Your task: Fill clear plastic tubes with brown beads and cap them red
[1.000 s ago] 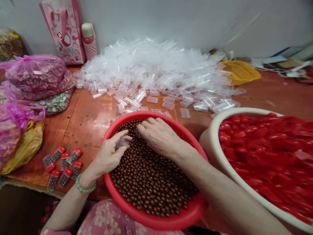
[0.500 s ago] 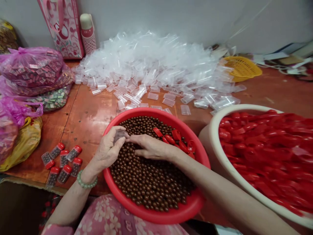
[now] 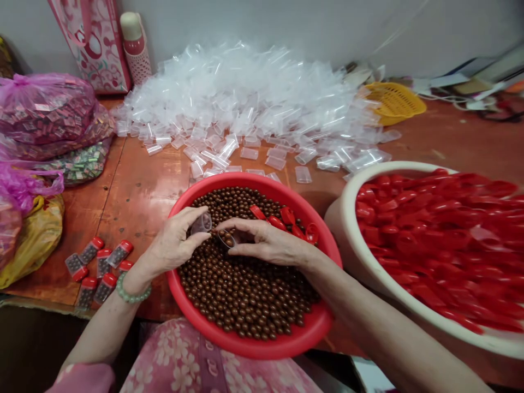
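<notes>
Over a red basin of glossy brown balls, my left hand pinches a small clear plastic case, its open mouth facing right. My right hand grips a second clear container with several brown balls inside, its rim turned toward the case. A small gap separates the two. How far the right-hand container reaches back is hidden by the fingers. Red plastic caps lie on the balls at the basin's right side.
Filled cases with red caps lie left of the basin. A heap of clear cases spreads behind it. The white tub of red pieces stands close on the right. Bags sit at left, a yellow basket at back right.
My right hand has turned and drawn slightly away from the left, showing the container with balls. The case in my left hand now shows its open mouth. The whole view has shifted a little.
</notes>
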`<state>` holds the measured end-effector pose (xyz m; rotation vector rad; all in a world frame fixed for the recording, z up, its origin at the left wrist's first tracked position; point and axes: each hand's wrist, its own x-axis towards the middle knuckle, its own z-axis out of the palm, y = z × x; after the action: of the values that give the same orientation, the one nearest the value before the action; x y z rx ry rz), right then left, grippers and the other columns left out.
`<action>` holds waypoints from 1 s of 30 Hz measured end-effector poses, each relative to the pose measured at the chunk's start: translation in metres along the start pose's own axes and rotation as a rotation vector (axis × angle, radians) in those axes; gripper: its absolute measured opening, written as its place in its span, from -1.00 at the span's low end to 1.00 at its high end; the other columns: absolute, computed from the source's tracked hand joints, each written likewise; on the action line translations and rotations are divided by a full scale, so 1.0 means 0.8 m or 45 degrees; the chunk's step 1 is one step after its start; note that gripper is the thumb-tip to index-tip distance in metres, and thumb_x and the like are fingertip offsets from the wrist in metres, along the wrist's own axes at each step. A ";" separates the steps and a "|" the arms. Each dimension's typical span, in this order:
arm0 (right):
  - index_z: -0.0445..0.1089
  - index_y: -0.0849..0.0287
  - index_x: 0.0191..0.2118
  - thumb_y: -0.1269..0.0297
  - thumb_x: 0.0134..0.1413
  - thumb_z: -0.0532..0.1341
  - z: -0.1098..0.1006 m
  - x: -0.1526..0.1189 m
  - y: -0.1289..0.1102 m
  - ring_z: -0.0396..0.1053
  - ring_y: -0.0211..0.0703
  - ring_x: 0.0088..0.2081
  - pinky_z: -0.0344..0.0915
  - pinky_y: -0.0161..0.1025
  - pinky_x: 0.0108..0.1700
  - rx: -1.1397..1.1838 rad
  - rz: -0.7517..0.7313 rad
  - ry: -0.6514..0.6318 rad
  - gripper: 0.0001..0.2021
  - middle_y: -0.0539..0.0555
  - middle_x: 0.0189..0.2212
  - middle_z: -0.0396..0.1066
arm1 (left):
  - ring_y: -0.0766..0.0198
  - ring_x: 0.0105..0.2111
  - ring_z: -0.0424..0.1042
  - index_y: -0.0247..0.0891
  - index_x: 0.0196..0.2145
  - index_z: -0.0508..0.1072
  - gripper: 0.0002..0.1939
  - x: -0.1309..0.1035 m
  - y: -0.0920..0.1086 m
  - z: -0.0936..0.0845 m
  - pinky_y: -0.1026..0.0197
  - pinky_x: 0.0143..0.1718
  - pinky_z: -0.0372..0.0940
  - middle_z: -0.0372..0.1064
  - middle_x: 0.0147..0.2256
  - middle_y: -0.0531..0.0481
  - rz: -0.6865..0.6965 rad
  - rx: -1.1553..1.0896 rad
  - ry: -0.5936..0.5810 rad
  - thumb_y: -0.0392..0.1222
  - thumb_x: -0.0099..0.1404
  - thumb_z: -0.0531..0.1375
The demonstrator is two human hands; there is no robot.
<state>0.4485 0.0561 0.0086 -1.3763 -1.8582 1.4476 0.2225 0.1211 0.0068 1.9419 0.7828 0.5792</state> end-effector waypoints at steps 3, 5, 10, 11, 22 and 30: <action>0.32 0.13 0.10 0.22 0.14 0.18 -0.001 -0.008 -0.001 0.40 -0.08 -0.11 0.35 -0.11 0.00 0.001 -0.012 0.071 -0.60 0.03 -0.28 0.45 | 0.11 -0.06 0.39 -0.30 0.02 0.40 -0.62 0.009 0.008 -0.005 0.05 0.02 0.30 0.44 -0.05 -0.16 0.078 0.375 -0.108 -0.32 0.23 0.19; 0.31 0.13 0.12 0.22 0.14 0.18 -0.002 -0.012 0.000 0.40 -0.07 -0.11 0.35 -0.10 0.00 0.008 -0.012 0.118 -0.59 0.04 -0.22 0.45 | 0.10 -0.10 0.37 -0.31 -0.10 0.44 -0.72 0.016 0.017 -0.006 0.05 -0.02 0.31 0.47 -0.15 -0.14 0.126 0.690 -0.222 -0.41 0.22 0.13; 0.35 0.12 0.07 0.20 0.09 0.23 -0.004 -0.019 0.011 0.39 -0.01 -0.05 0.34 -0.06 0.03 0.098 0.028 0.202 -0.59 0.07 -0.19 0.45 | 0.10 -0.24 0.34 -0.38 -0.33 0.44 -0.76 0.032 0.042 0.006 0.08 -0.14 0.30 0.45 -0.32 -0.19 0.303 1.260 -0.564 -0.50 0.26 -0.01; 0.35 0.12 0.07 0.19 0.08 0.24 -0.005 -0.020 0.013 0.39 0.00 -0.05 0.33 -0.05 0.04 0.124 0.026 0.239 -0.59 0.07 -0.18 0.45 | 0.08 -0.24 0.34 -0.39 -0.35 0.44 -0.77 0.035 0.044 0.011 0.08 -0.17 0.30 0.45 -0.34 -0.22 0.331 1.322 -0.618 -0.48 0.28 0.00; 0.36 0.14 0.02 0.20 0.06 0.28 -0.014 -0.037 0.017 0.40 -0.03 -0.06 0.30 -0.05 0.05 0.197 -0.046 0.374 -0.61 0.09 -0.11 0.43 | 0.15 -0.19 0.41 -0.32 -0.24 0.46 -0.73 0.044 0.021 0.036 0.20 -0.17 0.30 0.45 -0.24 -0.13 0.306 0.714 -1.103 -0.48 0.09 0.13; 0.25 0.12 0.02 0.26 -0.01 0.27 -0.005 -0.029 0.030 0.42 -0.21 -0.35 0.39 -0.25 -0.33 0.112 -0.012 0.506 -0.57 0.06 -0.19 0.43 | 0.17 -0.12 0.41 -0.27 0.01 0.41 -0.62 0.025 0.024 0.022 0.14 -0.03 0.26 0.44 -0.11 -0.12 0.169 0.127 -0.813 -0.27 0.21 0.26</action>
<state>0.4722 0.0374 -0.0062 -1.4822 -1.5288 1.1344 0.2533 0.1181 0.0177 2.1069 0.2810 -0.0244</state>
